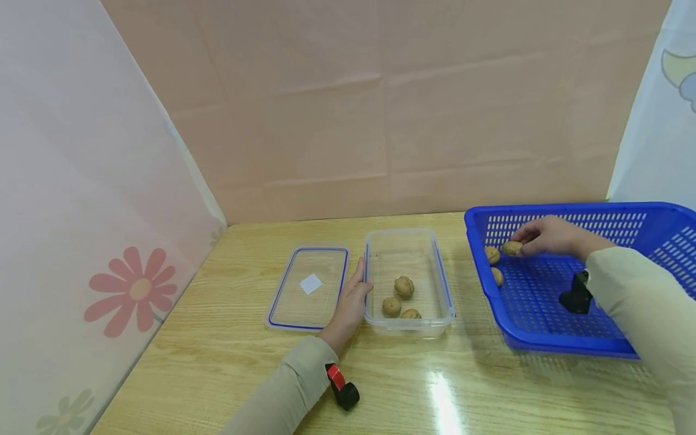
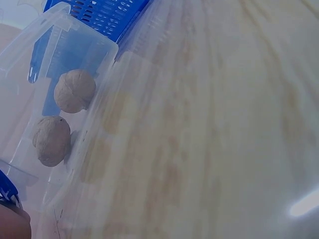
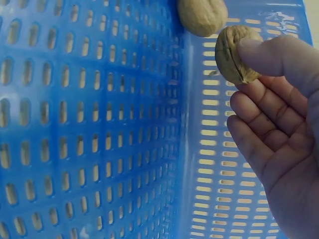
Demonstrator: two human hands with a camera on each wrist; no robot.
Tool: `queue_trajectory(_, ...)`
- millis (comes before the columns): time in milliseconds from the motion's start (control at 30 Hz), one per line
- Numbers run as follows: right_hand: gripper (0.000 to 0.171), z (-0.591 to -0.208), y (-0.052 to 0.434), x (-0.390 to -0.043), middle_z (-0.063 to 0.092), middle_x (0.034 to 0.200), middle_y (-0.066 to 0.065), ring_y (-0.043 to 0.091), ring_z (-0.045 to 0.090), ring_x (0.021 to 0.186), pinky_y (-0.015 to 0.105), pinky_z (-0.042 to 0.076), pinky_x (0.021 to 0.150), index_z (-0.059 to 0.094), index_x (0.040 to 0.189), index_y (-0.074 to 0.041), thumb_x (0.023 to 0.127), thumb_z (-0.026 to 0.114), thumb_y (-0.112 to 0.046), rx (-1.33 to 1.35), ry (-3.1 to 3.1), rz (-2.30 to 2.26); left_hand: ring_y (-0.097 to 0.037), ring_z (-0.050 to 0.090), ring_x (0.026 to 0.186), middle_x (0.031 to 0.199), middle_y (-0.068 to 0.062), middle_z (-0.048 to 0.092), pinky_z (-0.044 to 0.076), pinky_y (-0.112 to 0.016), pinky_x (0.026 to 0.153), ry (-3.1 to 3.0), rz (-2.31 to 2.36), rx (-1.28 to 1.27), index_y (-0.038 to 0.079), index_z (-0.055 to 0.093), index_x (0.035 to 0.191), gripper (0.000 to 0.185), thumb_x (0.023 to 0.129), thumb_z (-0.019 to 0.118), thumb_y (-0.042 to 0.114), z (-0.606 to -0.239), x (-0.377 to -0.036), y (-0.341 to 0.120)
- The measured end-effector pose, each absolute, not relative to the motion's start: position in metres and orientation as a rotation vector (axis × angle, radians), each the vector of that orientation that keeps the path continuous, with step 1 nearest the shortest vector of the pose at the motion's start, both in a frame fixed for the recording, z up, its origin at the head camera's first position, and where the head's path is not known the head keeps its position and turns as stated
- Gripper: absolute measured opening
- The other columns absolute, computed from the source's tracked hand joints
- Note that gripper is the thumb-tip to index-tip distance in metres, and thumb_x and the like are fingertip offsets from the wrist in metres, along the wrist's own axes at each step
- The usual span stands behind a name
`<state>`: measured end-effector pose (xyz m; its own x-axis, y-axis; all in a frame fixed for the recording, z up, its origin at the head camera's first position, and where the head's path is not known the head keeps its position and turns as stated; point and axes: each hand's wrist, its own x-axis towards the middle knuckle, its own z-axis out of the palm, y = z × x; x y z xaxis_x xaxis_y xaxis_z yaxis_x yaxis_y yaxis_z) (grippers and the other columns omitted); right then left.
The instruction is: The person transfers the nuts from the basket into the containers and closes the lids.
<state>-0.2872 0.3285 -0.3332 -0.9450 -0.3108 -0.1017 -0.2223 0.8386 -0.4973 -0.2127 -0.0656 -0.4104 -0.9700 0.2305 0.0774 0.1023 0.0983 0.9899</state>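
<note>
My left hand (image 1: 350, 305) holds the left side of a clear plastic food container (image 1: 444, 275), its thumb over the rim and its fingers along the outer wall. A few walnuts (image 1: 404, 286) lie inside the container; two show in the left wrist view, where only a bit of the left hand appears at the lower left corner. Inside a blue plastic basket (image 1: 549, 343), my right hand (image 1: 551, 235) pinches a walnut (image 3: 233, 54) between thumb and fingers. Other walnuts (image 1: 492, 255) rest near the basket's left wall, one of them (image 3: 202, 16) close to the pinched one.
Left of the container, the clear lid (image 1: 283, 311) with a blue seal and a white square label (image 1: 311, 284) lies flat on the wooden table (image 1: 217, 338). The basket stands to the container's right. Cloth walls (image 1: 304, 109) enclose the back and sides.
</note>
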Motion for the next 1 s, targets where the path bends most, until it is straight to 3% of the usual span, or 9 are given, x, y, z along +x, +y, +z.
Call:
queue_trajectory(333, 0.041, -0.324, 0.329, -0.283, 0.068, 0.091, 0.013, 0.015, 0.059, 0.077, 0.034, 0.052, 0.068, 0.061, 0.107, 0.01, 0.078, 0.073, -0.017, -0.321, 2.865, -0.847, -0.025, -0.003, 0.142, 0.155, -0.004, -0.001, 0.002, -0.042, 0.115, 2.237, 2.007, 0.34, 0.006, 0.005, 0.148, 0.058, 0.096, 0.031, 0.007, -0.408, -0.215, -0.066)
queue_trajectory(633, 0.042, -0.319, 0.333, -0.282, 0.068, 0.095, 0.014, 0.013, 0.059, 0.081, 0.043, 0.051, 0.074, 0.061, 0.109, 0.009, 0.081, 0.07, -0.022, -0.302, 2.88, -0.858, -0.022, 0.0, 0.143, 0.156, -0.005, 0.003, 0.003, -0.042, 0.116, 2.281, 2.025, 0.317, 0.009, 0.008, 0.149, 0.057, 0.096, 0.032, 0.011, -0.409, -0.213, -0.062)
queue_trajectory(833, 0.043, -0.314, 0.332, -0.281, 0.067, 0.096, 0.015, 0.019, 0.059, 0.086, 0.05, 0.047, 0.078, 0.06, 0.11, 0.008, 0.084, 0.066, -0.025, -0.268, 2.915, -0.874, -0.023, 0.0, 0.143, 0.156, -0.005, 0.003, 0.003, -0.042, 0.116, 2.281, 2.03, 0.324, 0.008, 0.008, 0.149, 0.057, 0.096, 0.032, 0.011, -0.41, -0.213, -0.062)
queue_trajectory(1000, 0.044, -0.308, 0.327, -0.281, 0.067, 0.096, 0.008, 0.012, 0.056, 0.085, 0.047, 0.045, 0.08, 0.058, 0.114, 0.008, 0.085, 0.065, -0.025, -0.254, 2.884, -0.95, -0.023, 0.0, 0.143, 0.156, -0.005, 0.002, 0.002, -0.042, 0.116, 2.275, 2.032, 0.334, 0.01, 0.007, 0.149, 0.058, 0.096, 0.031, 0.011, -0.411, -0.214, -0.062)
